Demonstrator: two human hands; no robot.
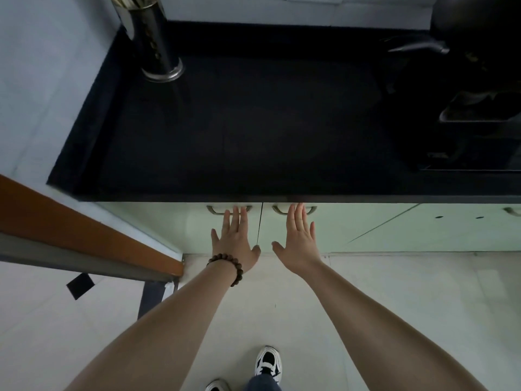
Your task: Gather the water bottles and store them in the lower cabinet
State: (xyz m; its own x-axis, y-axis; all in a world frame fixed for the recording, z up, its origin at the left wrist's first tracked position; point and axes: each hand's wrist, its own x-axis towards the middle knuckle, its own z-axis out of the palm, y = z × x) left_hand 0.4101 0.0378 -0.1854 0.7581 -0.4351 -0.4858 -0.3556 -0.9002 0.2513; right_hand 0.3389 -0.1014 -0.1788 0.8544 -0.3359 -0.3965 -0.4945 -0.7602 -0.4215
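Both arms are extending forward and down toward the lower cabinet (282,230) beneath the black bench (239,131). The left hand (235,238) (beaded bracelet (229,263) at the wrist) is lying flat, fingers straight, fingertips reaching the left door handle (217,211). The right hand (300,238) is mirroring it at the right door handle (310,210). Neither grip is holding anything; both are spread wide. No water bottles are showing.

I am stretching both arms forward toward the middle of the frame, my left hand (235,238) and right hand (300,239) lying side by side, palms facing away, fingers straight and spread, thumbs pointing inward.
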